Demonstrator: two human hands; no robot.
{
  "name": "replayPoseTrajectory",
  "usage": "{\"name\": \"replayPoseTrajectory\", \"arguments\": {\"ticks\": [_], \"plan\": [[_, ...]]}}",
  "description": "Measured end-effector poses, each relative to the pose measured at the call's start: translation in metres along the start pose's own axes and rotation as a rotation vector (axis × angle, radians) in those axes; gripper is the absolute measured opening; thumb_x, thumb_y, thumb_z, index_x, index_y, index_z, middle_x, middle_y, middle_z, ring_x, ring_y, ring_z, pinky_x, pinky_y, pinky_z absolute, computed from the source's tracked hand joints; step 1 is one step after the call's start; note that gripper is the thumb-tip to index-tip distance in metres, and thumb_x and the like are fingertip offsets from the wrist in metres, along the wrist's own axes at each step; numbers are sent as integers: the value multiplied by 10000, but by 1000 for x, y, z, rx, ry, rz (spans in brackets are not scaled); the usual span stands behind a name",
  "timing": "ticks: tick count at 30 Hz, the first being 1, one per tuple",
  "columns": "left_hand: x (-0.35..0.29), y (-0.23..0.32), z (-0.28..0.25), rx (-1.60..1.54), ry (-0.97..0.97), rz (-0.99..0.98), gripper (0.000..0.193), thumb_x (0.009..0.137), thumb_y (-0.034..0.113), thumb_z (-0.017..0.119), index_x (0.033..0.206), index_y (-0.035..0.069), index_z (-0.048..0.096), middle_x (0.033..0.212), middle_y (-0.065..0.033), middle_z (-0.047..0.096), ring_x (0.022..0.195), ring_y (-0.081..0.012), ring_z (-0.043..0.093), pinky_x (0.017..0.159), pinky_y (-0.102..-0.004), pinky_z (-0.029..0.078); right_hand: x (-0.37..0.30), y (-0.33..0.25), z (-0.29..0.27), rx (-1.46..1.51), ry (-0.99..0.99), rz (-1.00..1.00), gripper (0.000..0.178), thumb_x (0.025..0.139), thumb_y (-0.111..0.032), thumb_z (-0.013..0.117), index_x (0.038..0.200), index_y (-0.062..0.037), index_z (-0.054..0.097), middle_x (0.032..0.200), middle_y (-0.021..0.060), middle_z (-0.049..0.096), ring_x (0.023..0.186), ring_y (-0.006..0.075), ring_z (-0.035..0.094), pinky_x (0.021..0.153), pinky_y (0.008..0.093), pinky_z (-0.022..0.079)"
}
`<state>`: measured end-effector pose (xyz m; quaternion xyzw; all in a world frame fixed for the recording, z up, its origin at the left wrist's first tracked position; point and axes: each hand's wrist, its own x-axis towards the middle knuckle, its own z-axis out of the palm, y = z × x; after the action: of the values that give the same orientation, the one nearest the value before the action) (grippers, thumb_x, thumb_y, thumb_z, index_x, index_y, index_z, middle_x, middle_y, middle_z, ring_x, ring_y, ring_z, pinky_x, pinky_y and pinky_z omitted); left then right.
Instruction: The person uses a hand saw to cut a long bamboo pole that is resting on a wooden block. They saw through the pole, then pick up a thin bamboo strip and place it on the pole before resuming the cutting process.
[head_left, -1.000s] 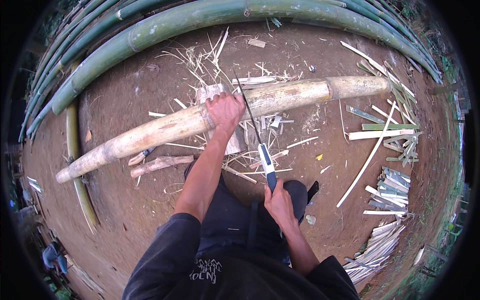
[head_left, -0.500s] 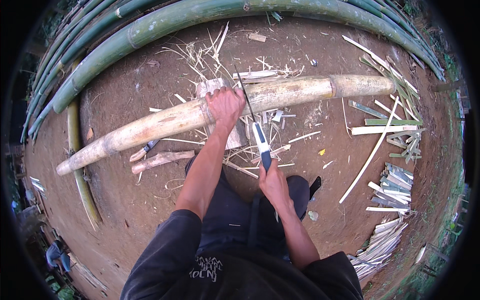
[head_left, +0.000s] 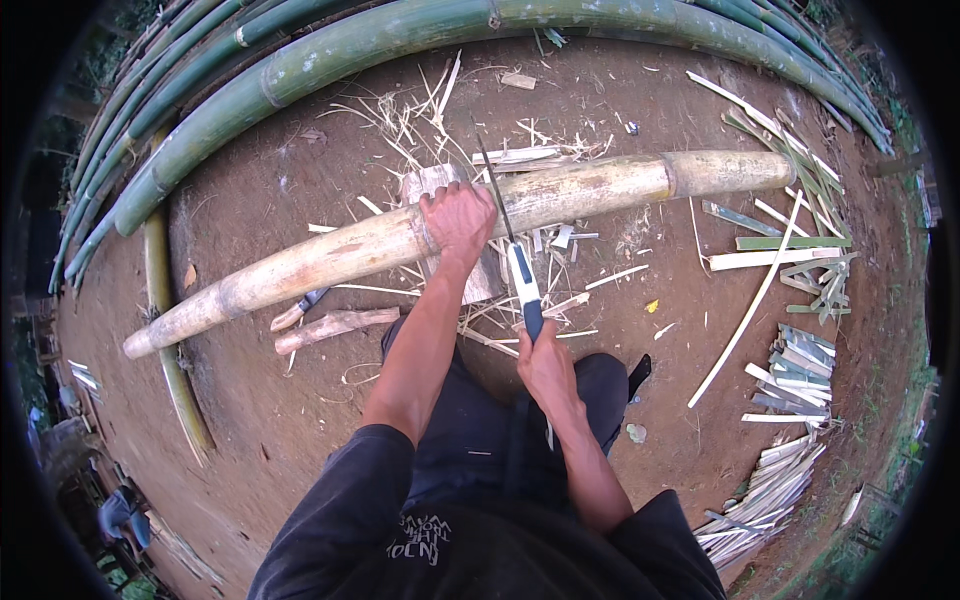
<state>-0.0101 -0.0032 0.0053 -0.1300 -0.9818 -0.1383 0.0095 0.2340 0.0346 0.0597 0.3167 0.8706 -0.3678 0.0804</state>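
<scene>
A thick pale bamboo pole (head_left: pixel 590 192) lies crosswise in front of me, propped on a short wooden block (head_left: pixel 483 278). Its top is gripped by my left hand (head_left: pixel 460 218), fingers bent over the far side and pressed down just above the block. Closed around the dark handle of a handsaw (head_left: pixel 525 278) is my right hand (head_left: pixel 546 368). The narrow saw blade rests across the pole, close to the right of my left hand, its tip pointing away from me. Any cut under the blade is too small to make out.
A wooden-handled knife (head_left: pixel 298 308) and a stubby wood stick (head_left: pixel 336 329) lie left of the block. Green bamboo poles (head_left: pixel 330 62) span the far side. Split bamboo strips (head_left: pixel 790 375) pile at right. A thinner pole (head_left: pixel 160 270) lies under the big pole's left end.
The saw has slid slightly away from me across the pole. My left hand keeps its place on the bamboo, and the whole view has shifted a little.
</scene>
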Motion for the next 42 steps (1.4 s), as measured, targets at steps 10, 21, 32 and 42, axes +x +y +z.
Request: {"name": "replayPoseTrajectory", "arguments": {"ticks": [10, 21, 32, 42], "plan": [[2, -2, -1, -17, 67, 36, 328, 905, 226, 463, 855, 30, 721, 899, -156, 729, 864, -287, 683, 926, -482, 391, 18, -6, 3, 24, 25, -27, 322, 982, -228, 575, 1018, 75, 470, 723, 347, 618, 716, 522, 633, 585, 591, 489], [1, -1, -1, -49, 22, 2, 331, 912, 219, 459, 835, 29, 718, 891, -169, 723, 886, -290, 685, 941, -485, 380, 13, -2, -2, -27, 0, -28, 333, 973, -249, 581, 1031, 59, 468, 734, 338, 635, 725, 510, 653, 616, 581, 520], [-4, 2, -2, -16, 14, 0, 336, 922, 221, 451, 860, 40, 727, 905, -142, 729, 886, -285, 693, 941, -472, 413, 30, -5, -2, -47, 8, -46, 310, 987, -236, 563, 1022, 53, 458, 700, 320, 625, 697, 522, 632, 604, 594, 502], [-2, -4, -4, -52, 90, 11, 326, 916, 221, 472, 810, 40, 722, 882, -153, 724, 858, -287, 674, 940, -480, 376, 18, -4, -1, -67, -19, -10, 331, 994, -256, 543, 1057, 58, 459, 751, 337, 642, 742, 520, 649, 644, 587, 514]]}}
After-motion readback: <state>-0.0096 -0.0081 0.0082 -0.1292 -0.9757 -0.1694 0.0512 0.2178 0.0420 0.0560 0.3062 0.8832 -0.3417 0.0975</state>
